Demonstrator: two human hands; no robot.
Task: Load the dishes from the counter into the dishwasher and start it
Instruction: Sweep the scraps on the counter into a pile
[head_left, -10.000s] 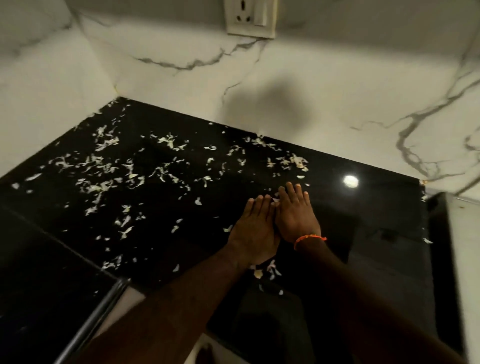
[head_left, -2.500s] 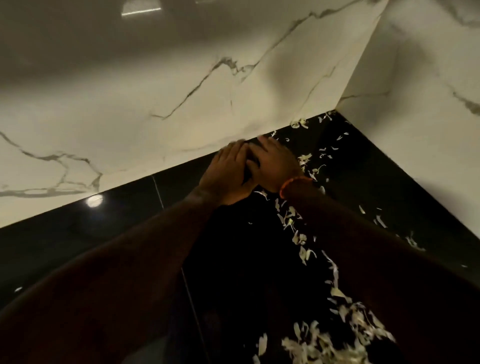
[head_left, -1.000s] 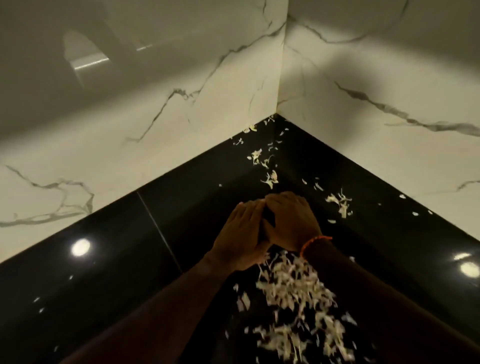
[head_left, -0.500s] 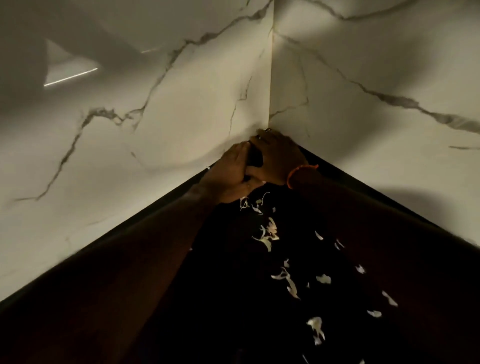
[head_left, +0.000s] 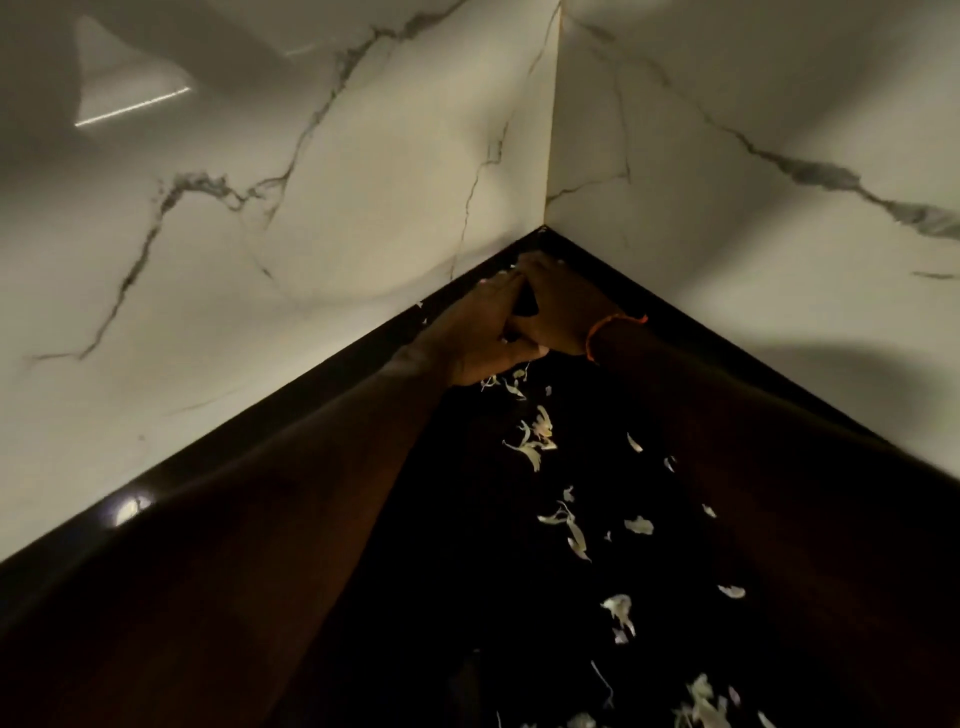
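My left hand (head_left: 480, 332) and right hand (head_left: 563, 306) lay pressed together, fingers straight and flat on the counter (head_left: 436, 545), grasping nothing; their tips reached right into the corner where the two walls met. An orange band (head_left: 615, 326) circled the right wrist. Half a second earlier they had sat in much the same corner, but a second back they were well out from it with a thick heap of scraps (head_left: 537, 439) just behind the palms, so I judged they had gone back in for another sweep. Only a thin trail now ran between my forearms towards the camera.

For the task that meant little progress: this was clearing litter, not loading. No dishes and no dishwasher showed anywhere in view, so I could not tell where they were.

The counter was black, polished stone, glossy enough to throw back a round lamp glare near its left edge. The scraps were pale, thin, curled shavings, light and likely to cling or scatter. The left wall (head_left: 270, 218) and right wall (head_left: 753, 218) were smooth white marble-look slabs with grey branching veins, meeting in a sharp vertical seam.
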